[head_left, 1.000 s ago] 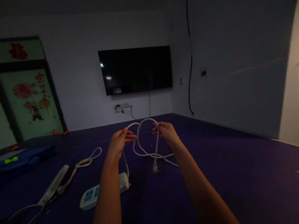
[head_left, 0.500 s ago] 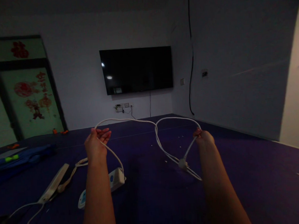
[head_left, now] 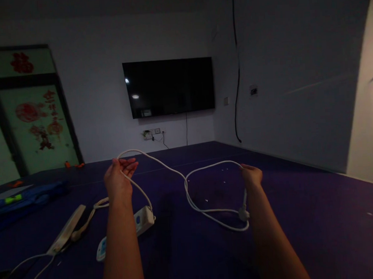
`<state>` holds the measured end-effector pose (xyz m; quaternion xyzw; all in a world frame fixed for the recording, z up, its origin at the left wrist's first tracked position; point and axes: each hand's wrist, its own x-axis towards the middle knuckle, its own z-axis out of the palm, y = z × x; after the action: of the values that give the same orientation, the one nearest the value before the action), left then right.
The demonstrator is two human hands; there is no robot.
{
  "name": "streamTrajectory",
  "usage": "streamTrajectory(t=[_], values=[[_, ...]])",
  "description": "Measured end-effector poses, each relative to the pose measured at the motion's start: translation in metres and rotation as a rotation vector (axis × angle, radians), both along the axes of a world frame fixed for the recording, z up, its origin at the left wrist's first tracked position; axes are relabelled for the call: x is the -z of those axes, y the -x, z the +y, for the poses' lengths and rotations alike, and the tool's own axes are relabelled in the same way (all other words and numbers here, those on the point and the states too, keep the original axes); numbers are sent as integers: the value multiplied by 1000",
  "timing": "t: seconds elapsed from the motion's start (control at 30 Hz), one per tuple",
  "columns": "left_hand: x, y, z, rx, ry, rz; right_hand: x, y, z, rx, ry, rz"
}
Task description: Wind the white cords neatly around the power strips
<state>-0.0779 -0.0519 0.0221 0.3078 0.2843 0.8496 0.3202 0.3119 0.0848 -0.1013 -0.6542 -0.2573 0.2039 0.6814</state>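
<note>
The left hand (head_left: pixel 119 178) is raised palm-up, fingers loosely open, with the white cord (head_left: pixel 162 163) draped across it. The right hand (head_left: pixel 252 175) pinches the cord farther along. Its plug (head_left: pixel 243 214) dangles below, and the power strip (head_left: pixel 141 220) lies on the purple floor (head_left: pixel 303 216).

- The left hand (head_left: pixel 119 176) and right hand (head_left: pixel 251 175), close together at the middle a second ago, are now well apart.
- The white cable (head_left: pixel 162 161), then bunched in small loops between them, now spans the gap in one long sagging curve.
- The left hand's pinch has loosened to spread fingers, with the cable lying across them.
- The plug (head_left: pixel 243 214) hangs lower, under the right hand.
- The power strip (head_left: pixel 140 221) sits further left, its near end raised.
</note>
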Motion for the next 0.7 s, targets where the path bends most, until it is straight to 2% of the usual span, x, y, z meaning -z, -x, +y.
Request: streamTrajectory(t=[0.17,0.3,0.43,0.6,0.7], values=[[0,-6,2,4,-28,84,17,1,4,-113,247,-224],[0,-10,4,2,-13,82,21,7,6,-199,410,-340],[0,-11,4,8,-18,89,18,17,1,-364,539,-408],[1,-10,4,15,-9,92,4,28,-17,-693,713,-505],[1,-9,4,17,-1,86,-2,34,-22,-834,843,-580]])
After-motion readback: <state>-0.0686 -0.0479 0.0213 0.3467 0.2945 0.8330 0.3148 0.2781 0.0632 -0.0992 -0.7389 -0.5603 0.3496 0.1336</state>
